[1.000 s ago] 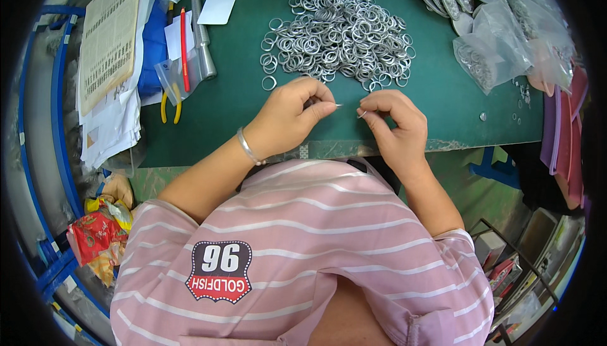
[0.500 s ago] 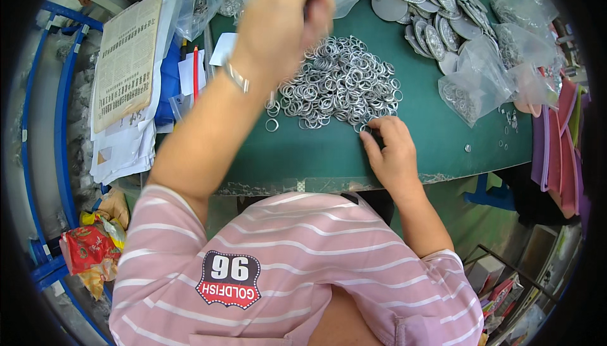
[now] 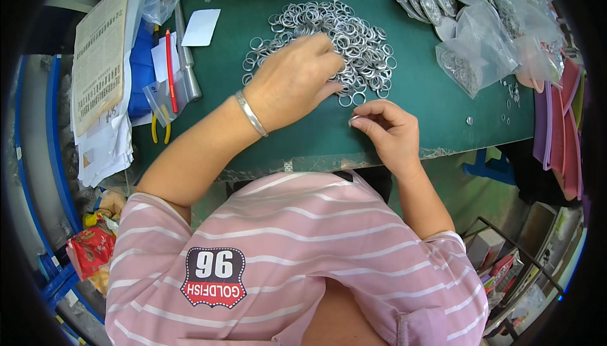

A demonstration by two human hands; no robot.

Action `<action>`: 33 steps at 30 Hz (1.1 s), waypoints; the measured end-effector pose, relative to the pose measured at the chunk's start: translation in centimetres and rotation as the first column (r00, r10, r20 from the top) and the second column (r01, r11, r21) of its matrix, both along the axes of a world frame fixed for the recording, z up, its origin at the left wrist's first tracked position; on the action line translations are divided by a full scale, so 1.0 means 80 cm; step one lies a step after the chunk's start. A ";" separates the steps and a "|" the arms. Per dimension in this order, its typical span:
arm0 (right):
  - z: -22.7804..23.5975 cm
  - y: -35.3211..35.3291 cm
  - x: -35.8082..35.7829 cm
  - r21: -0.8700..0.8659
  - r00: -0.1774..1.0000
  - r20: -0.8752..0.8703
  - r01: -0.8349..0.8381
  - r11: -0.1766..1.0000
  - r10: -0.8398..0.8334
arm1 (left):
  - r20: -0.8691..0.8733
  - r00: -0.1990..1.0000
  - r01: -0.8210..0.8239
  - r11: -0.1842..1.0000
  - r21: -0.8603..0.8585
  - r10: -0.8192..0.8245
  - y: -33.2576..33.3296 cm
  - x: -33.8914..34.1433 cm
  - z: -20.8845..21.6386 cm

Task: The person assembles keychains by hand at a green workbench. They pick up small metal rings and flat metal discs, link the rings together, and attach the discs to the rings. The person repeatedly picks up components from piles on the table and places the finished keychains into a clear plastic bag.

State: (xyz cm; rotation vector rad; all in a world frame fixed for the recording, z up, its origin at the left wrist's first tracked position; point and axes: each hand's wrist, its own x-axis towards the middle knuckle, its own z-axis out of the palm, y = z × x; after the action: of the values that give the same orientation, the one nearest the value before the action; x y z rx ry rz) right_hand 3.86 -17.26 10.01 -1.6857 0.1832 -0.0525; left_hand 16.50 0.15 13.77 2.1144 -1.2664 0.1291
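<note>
A heap of small silver metal rings (image 3: 363, 46) lies on the green tabletop (image 3: 417, 125). My left hand (image 3: 297, 74), with a silver bangle (image 3: 251, 113) at its wrist, reaches over the heap from the left. Its thumb and forefinger are apart at the rings; the other fingers curl under, partly hidden. In front of the heap, my right hand (image 3: 389, 128) pinches one silver ring (image 3: 354, 120) between thumb and forefinger, just above the table. Two loose rings (image 3: 352, 99) lie at the heap's near edge, close to both hands.
Round silver medallions (image 3: 436, 1) are piled at the back right, beside clear bags (image 3: 477, 55) of metal parts. On the left lie papers (image 3: 104, 68), a red pencil (image 3: 171, 71), a tapered metal rod (image 3: 188, 61) and a white card (image 3: 201, 27).
My left hand has come down and nearer, onto the ring heap. My right hand has drawn a ring slightly away from the heap's edge. The view has shifted a little.
</note>
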 end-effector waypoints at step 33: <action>0.014 0.000 0.013 0.355 0.965 -0.242 -0.007 0.935 0.100 | -0.848 0.514 -0.326 0.944 -0.058 0.126 0.040 -0.075 -0.026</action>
State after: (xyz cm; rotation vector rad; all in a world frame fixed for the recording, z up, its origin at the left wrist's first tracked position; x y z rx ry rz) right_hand 4.87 -17.25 11.17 -1.3325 0.3213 0.2304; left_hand 10.52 3.32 11.69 1.7435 -0.3497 -0.5751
